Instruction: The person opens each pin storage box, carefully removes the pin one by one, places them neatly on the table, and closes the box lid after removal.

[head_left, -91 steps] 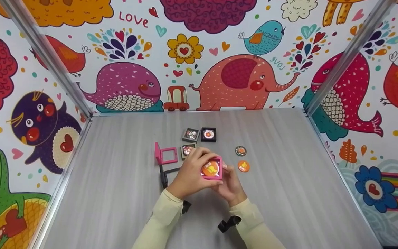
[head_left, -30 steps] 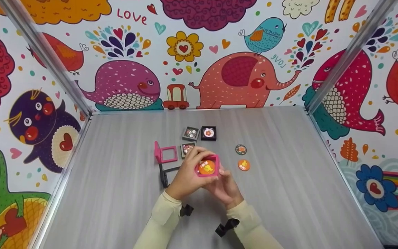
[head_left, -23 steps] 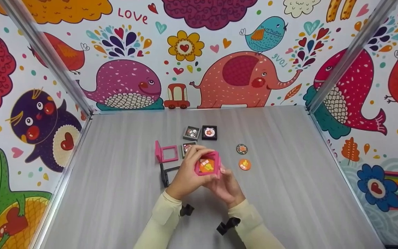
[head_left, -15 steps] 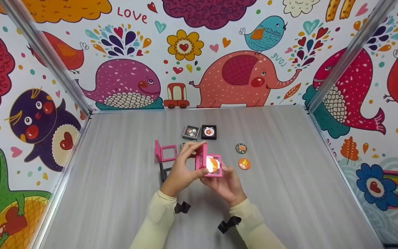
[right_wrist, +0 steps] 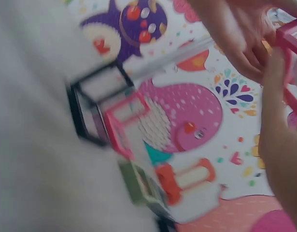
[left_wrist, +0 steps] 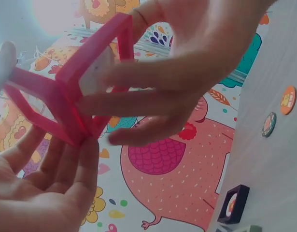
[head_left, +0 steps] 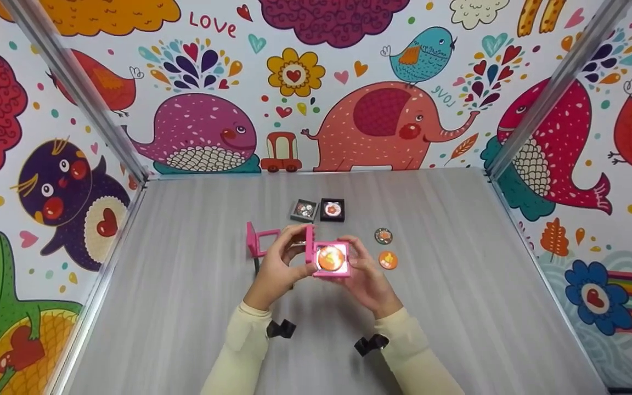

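Observation:
In the head view, both hands hold a pink hinged display frame [head_left: 331, 275] above the table, its two halves folded at an angle. An orange round badge [head_left: 331, 257] with a yellow figure sits in the right half, under glare. My left hand [head_left: 276, 274] grips the left half, thumb in front and fingers behind. My right hand [head_left: 372, 282] holds the right half by its edge. In the left wrist view, fingers of the right hand [left_wrist: 182, 82] reach across the badge half; whether they touch the badge is unclear.
A second pink frame [head_left: 268, 233] stands unfolded on the table, near a black frame [right_wrist: 85, 111] mostly hidden in the head view. Behind are small boxed badges, one grey [head_left: 304, 210] and one black [head_left: 332, 210]. Two loose badges, patterned [head_left: 383, 236] and orange [head_left: 388, 260], lie right.
The held pink frame has turned and its halves have swung apart, the left one now upright at the left. My left hand has shifted left; my right hand now holds the right edge.

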Motion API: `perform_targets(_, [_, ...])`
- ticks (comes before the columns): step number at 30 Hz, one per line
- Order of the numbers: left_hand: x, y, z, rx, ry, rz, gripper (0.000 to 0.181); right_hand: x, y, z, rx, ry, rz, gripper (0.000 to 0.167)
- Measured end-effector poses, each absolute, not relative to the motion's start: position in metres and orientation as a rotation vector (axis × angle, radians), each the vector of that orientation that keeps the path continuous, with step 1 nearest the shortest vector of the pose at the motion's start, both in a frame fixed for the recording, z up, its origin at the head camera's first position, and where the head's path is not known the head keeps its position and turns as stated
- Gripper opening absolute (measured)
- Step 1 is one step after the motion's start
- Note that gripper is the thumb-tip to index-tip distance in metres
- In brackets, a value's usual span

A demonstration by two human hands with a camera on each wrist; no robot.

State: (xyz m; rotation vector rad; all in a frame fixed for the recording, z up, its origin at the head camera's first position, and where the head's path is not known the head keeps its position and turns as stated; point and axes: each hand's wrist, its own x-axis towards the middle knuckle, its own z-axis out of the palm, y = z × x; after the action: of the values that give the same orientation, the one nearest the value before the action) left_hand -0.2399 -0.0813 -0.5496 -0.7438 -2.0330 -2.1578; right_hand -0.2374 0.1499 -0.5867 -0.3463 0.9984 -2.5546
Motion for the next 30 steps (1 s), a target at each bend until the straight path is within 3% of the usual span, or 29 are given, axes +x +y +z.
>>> perform_targets(9, [-0.242, -0.086, -0.556, -0.685, -2.064, -2.185, 0.075, -0.25, 0.164, -0.556, -0.85, 2.074, -2.016, 0.052])
perform_targets(19, [-0.24, -0.086, -0.557, -0.704, -2.091, -2.169, 0.074, -0.255, 0.158, -0.55, -0.922, 2.365, -1.748, 0.052])
perform_targets(25, [-0.239, -0.096, -0.551, -0.661, -2.102, -2.208, 0.078, -0.257, 0.158, -0.548, -0.957, 2.3, -2.112, 0.045])
perform_targets(30, [-0.241, -0.131, -0.544, -0.527, -2.098, -2.271, 0.077, -0.26, 0.167, -0.545, -0.781, 1.99, -2.536, 0.045])
